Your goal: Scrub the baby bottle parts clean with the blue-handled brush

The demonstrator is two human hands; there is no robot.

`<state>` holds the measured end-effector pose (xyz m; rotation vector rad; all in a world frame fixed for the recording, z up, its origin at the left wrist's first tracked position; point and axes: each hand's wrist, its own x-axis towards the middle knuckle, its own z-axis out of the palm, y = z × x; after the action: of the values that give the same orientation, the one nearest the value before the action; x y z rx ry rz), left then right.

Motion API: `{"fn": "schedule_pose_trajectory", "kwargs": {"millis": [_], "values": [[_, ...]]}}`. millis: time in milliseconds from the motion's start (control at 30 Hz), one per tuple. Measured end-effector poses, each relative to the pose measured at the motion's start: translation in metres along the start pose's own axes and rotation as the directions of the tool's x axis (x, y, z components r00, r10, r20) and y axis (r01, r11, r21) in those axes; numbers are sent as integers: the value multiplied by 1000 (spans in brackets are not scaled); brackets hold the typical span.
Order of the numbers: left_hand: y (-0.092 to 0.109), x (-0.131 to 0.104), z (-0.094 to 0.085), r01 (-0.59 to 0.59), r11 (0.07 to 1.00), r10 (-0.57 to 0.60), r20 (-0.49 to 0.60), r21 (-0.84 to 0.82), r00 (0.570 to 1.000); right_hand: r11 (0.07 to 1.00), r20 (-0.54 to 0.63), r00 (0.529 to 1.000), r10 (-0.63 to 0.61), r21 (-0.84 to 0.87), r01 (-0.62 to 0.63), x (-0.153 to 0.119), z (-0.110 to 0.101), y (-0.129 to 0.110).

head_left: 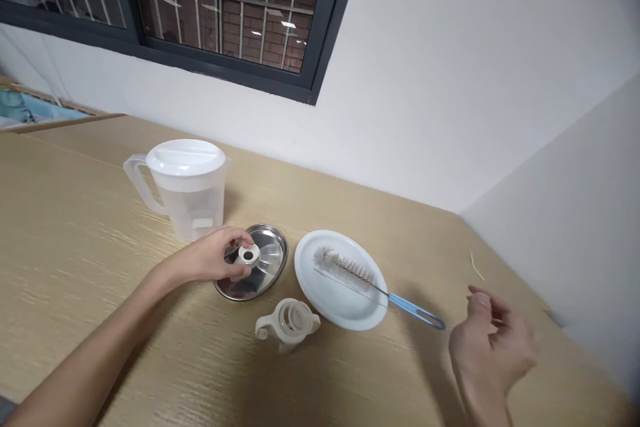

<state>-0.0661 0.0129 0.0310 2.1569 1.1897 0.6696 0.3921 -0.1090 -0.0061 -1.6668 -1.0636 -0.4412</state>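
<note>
My left hand (220,257) has its thumb and fingers closed round a small white bottle-like piece (249,254) with a dark round opening, over a shiny metal plate (270,267). Right of it lies a white oval plate (320,300) bearing a bristle brush (345,265), whose blue handle (415,310) sticks out past the rim. A pale plastic ring piece with two side handles (293,321) stands in front of the plates. My right hand (493,343) is raised at the right, beyond the brush handle, with its fingers curled and partly hidden; whether it holds anything is unclear.
A translucent lidded pitcher (193,197) stands behind my left hand, its handle to the left. A thin pale strip (477,267) lies on the wooden table (200,360) at the right. Walls and a barred window (225,0) rise behind.
</note>
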Motion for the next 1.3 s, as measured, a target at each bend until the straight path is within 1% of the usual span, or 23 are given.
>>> {"fn": "schedule_pose_trajectory", "kwargs": {"millis": [33, 67, 100, 133, 167, 200, 267, 300, 367, 433, 467, 500, 533, 600, 667, 733, 833, 900, 967, 1000, 1067, 1167, 1300], "values": [[-6, -1, -1, 9, 999, -10, 10, 32, 1000, 997, -65, 997, 52, -56, -55, 0, 1, 1], [-11, -2, -1, 17, 998, -19, 22, 61, 1000, 996, -106, 993, 54, -68, -61, -1, 2, 0], [-16, -2, -1, 32, 996, -35, 40, 88, 999, 997, -150, 988, 23, -76, -34, -1, 3, 0], [-20, -2, -2, 50, 992, -58, 63, 115, 996, 996, -186, 982, -35, -85, 19, 0, 5, -2], [-23, -1, -2, 70, 987, -84, 91, 142, 992, 991, -236, 965, -112, -101, 90, 1, 7, -4], [-25, 0, -2, 90, 982, -111, 115, 168, 987, 978, -284, 938, -198, -124, 169, 3, 8, -8], [-28, 2, -2, 115, 971, -147, 143, 208, 979, 930, -306, 879, -365, -170, 327, 7, 12, -21], [-28, 4, -1, 115, 969, -149, 146, 218, 978, 899, -283, 854, -437, -175, 402, 8, 15, -32], [-29, 6, 1, 103, 970, -136, 142, 219, 981, 840, -180, 821, -542, -127, 527, 10, 21, -59], [-30, 8, 4, 88, 973, -120, 142, 216, 983, 792, -62, 789, -611, -18, 611, 10, 30, -91], [-29, 8, 5, 80, 974, -113, 144, 214, 983, 786, -2, 788, -616, 60, 615, 8, 37, -107], [-29, 9, 6, 73, 975, -106, 147, 210, 983, 791, 90, 788, -609, 148, 594, 7, 44, -122], [-29, 9, 6, 67, 977, -99, 151, 203, 984, 800, 196, 778, -596, 226, 556, 5, 52, -136], [-30, 10, 7, 56, 981, -85, 150, 185, 985, 791, 332, 718, -612, 283, 543, 0, 70, -161], [-30, 10, 5, 48, 986, -70, 133, 162, 989, 779, 473, 622, -624, 324, 536, -6, 89, -181], [-31, 9, 2, 40, 990, -54, 104, 135, 993, 768, 592, 508, -626, 358, 531, -12, 106, -197], [-32, 8, -5, 27, 996, -32, 55, 87, 998, 753, 723, 331, -606, 386, 533, -22, 128, -215], [-31, 7, -10, 19, 998, -19, 10, 56, 1000, 742, 784, 220, -580, 397, 541, -29, 141, -223], [-31, 7, -13, 11, 999, -9, -48, 34, 999, 734, 826, 135, -547, 396, 551, -35, 152, -228], [-30, 6, -14, 8, 1000, -6, -78, 27, 997, 732, 841, 104, -531, 393, 557, -38, 158, -230], [-30, 6, -14, 4, 1000, -2, -130, 15, 992, 730, 866, 63, -497, 378, 569, -43, 167, -233], [-30, 5, -12, 1, 1000, -1, -181, 0, 984, 733, 890, 36, -454, 351, 583, -48, 178, -236], [-33, 6, -9, -7, 1000, 5, -208, -5, 978, 733, 904, -3, -428, 349, 584, -50, 185, -240]]}}
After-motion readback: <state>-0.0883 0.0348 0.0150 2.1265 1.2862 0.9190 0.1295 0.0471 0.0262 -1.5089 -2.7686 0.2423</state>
